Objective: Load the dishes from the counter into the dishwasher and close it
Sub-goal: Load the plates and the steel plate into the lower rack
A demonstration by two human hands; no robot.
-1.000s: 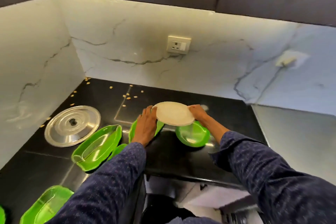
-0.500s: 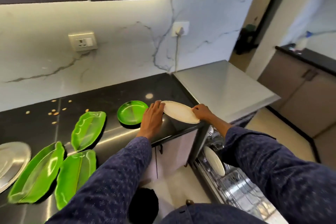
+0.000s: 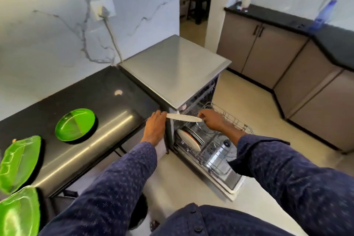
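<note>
Fingers of two hands, left and right, grasping one white plate; three green dishes on counter.

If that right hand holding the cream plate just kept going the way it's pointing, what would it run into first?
The right hand points left, along the cream plate it pinches. Going on, it would probably meet the dishwasher at its front corner, or the left hand on the plate's other edge; depth is unclear.

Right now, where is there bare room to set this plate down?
Bare: the dishwasher top, and the black counter between the round green plate and the dishwasher. Crowded: the lower rack, with plates and a steel container, and the counter's left end, with green trays.
</note>
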